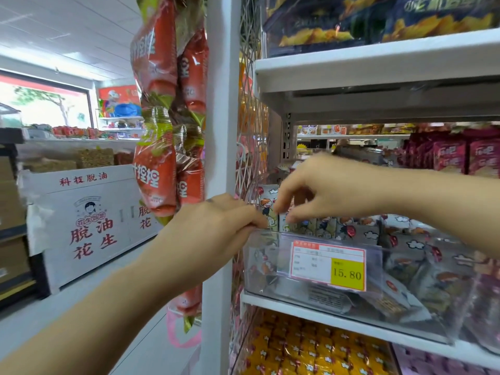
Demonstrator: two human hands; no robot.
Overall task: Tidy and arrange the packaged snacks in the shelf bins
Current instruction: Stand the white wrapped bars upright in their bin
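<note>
Small grey glossy foil snack packets [349, 226] are standing upright, long axes vertical, in a row directly under the right hand [324, 190], whose thumb and fingertips are pinching one packet's top edge. The left hand [216, 234] is gripping the front-left rim of the clear rigid plastic bin [281, 255] holding them, which is sitting on a white metal shelf [324, 318].

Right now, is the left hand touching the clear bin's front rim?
Touching. The head view shows the left hand gripping the clear bin at the rim's left corner, fingers curled over the edge.
</note>
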